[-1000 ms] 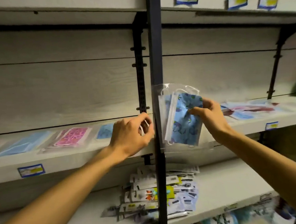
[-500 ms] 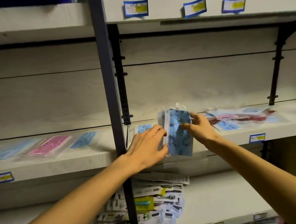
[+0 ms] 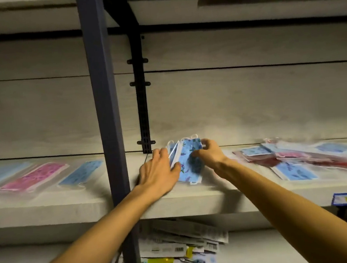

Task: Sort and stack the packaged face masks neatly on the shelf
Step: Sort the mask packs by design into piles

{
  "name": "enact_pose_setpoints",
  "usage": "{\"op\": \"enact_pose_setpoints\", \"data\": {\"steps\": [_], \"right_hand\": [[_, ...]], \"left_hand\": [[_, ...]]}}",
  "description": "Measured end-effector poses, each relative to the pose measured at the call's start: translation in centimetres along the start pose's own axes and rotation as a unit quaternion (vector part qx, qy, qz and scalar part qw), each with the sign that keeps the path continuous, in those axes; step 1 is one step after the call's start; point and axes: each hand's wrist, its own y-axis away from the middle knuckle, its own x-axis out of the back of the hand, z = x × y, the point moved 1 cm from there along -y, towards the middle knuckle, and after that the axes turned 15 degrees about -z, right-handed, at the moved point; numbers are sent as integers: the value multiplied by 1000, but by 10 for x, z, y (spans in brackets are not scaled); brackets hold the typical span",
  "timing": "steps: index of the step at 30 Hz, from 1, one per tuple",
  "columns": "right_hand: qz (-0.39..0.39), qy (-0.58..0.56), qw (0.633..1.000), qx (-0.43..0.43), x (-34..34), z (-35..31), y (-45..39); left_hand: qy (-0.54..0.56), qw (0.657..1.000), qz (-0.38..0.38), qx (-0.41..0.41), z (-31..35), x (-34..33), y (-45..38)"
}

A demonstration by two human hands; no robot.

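Reaching forward from the bottom corners of the frame, both bare arms meet at mid-frame on the shelf [image 3: 196, 201]. The left hand [image 3: 159, 171] lies flat, fingers spread against a blue patterned mask pack [image 3: 187, 164], while the right hand [image 3: 210, 156] pinches the pack's upper right edge. A dark upright post [image 3: 105, 116] crosses the left forearm. Pink and blue packs [image 3: 35, 178] lie at left, a jumbled red-and-blue pile [image 3: 302, 157] at right.

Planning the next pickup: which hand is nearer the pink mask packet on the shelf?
Left. The left hand is right of the pink mask packet, beyond the upright post; the right hand is farther right.
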Motion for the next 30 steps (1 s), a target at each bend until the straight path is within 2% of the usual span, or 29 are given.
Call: {"op": "enact_pose_setpoints", "data": {"steps": [3, 5, 7, 10, 14, 19, 23, 26, 30], "right_hand": [[-29, 206, 978, -20, -3, 8, -17], [-39, 283, 957, -54, 8, 14, -22], [-42, 308, 949, -52, 28, 14, -23], [-39, 333, 942, 14, 68, 8, -11], [-28, 390, 919, 51, 123, 11, 5], [-84, 484, 871, -13, 170, 30, 16], [-129, 487, 859, -94, 188, 43, 18], [-153, 517, 838, -83, 201, 52, 18], [-132, 582, 800, -69, 216, 57, 18]], "left_hand": [[-4, 999, -15, 46, 1, 1, -22], [-3, 999, -21, 43, 9, 2, -36], [5, 1000, -22, 12, 21, 1, -49], [-7, 999, -28, -36, 43, -5, -66], [-53, 993, -90, -50, 69, -14, -92], [-52, 986, -150, -51, 101, -23, -110], [-44, 984, -172, -34, 119, -22, -116], [5, 980, -197, -10, 130, -18, -121], [81, 974, -208, 29, 141, -17, -123]]}}
